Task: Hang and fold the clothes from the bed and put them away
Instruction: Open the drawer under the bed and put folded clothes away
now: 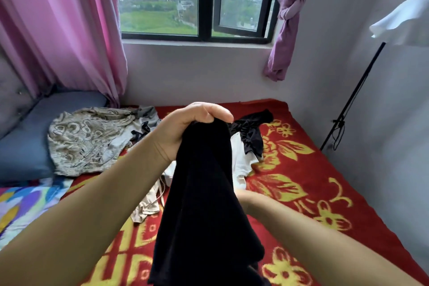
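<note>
Head view, step in hand: picking one garment off the bed to sort it; I judge the hang-or-fold choice is not yet made.
Head view, task's thing: the long black knitted garment (204, 193) hangs in the air above the red blanket with yellow flowers (301, 169), clear of the pile.
Left hand (185, 127): raised, fingers (218, 112) curled over the garment's top edge, pinching it.
Right hand (243, 195): low, mostly hidden behind the black cloth; whether its fingers hold anything I cannot tell.
Still on the blanket: a beige patterned crumpled garment (88, 139) at its left edge, a small black garment (250, 130) and white cloth (241, 160) beyond the hanging piece.
Next move, as I judge: find shoulders or waistband, spread it flat, then fold or carry it to the black rail stand (352, 100) right of the blanket.
</note>
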